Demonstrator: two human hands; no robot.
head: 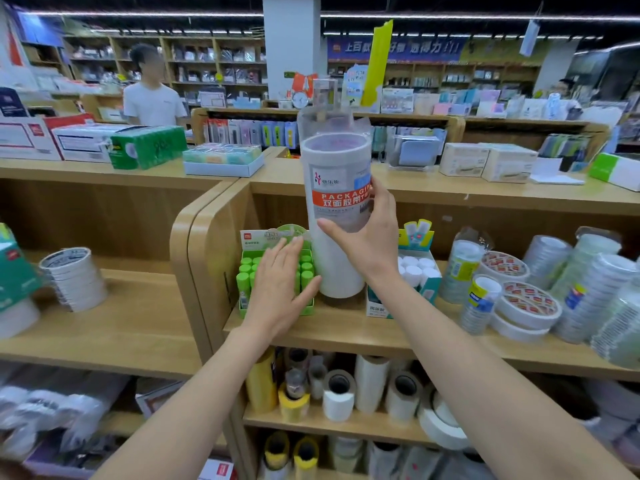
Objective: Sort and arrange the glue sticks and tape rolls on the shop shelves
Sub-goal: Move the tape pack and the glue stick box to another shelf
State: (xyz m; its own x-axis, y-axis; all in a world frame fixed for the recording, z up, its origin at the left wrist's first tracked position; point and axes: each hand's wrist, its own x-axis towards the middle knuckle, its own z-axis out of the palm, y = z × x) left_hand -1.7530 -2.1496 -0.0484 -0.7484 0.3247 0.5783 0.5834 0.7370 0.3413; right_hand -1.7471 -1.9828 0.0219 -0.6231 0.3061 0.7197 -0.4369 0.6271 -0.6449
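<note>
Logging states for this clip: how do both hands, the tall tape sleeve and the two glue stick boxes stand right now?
tape sleeve: upright, standing on the shelf, wrap loose at top.
right hand: grips the tape sleeve's middle.
left hand: fingers straight, flat on the green glue stick box.
green glue stick box: open-topped, sticks upright.
white-cap glue stick box: open-topped, sticks upright.

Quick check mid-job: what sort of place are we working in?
Most likely a stationery shop. Wooden display shelves hold tape rolls and a green box of glue sticks; the right hand grips a tall wrapped tape stack, the left hand rests on that box. More stocked shelving stands behind.
</note>
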